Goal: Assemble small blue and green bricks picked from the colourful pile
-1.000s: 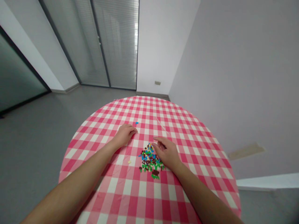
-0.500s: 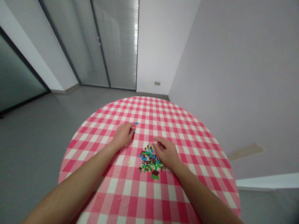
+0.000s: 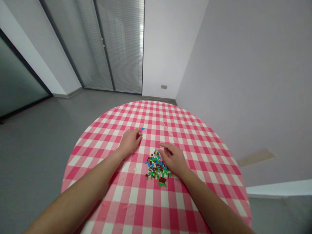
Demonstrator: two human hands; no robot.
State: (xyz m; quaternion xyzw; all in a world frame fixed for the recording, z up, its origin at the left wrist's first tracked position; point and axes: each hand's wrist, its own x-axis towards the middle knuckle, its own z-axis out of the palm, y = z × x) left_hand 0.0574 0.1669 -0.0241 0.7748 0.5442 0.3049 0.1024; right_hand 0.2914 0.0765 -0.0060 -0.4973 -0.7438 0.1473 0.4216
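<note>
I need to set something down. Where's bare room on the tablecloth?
Bare: beyond the blue piece, toward the table's far edge; and nearer than the pile, between the forearms. Crowded: the pile and right hand beside it.

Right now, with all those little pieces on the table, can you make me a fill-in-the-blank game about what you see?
1. The lone piece just beyond the left hand is ____.
2. The pile lies to the ____ of the cream piece.
3. The pile is closer to the right hand than to the ____ hand.
4. The palest squares on the cloth are ____.

Missing words: blue; right; left; white.
</note>
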